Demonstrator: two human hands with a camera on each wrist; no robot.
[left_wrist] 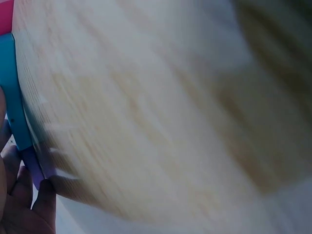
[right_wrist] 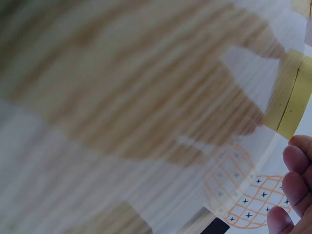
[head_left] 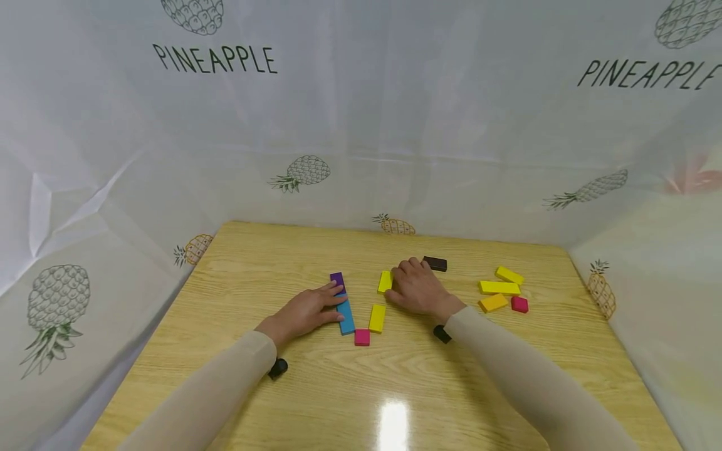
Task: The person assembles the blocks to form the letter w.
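Blocks beyond our right hand (head_left: 418,290): brown block (head_left: 435,264) past the knuckles, three yellow blocks (head_left: 499,287) and a pink one (head_left: 519,304) further right. Right hand, fingers curled, touches a yellow block (head_left: 385,281). Left hand (head_left: 307,311), fingers straight, rests on the blue block (head_left: 345,316) and purple block (head_left: 337,280). Right wrist view alone shows fingertips (right_wrist: 295,163) beside yellow.
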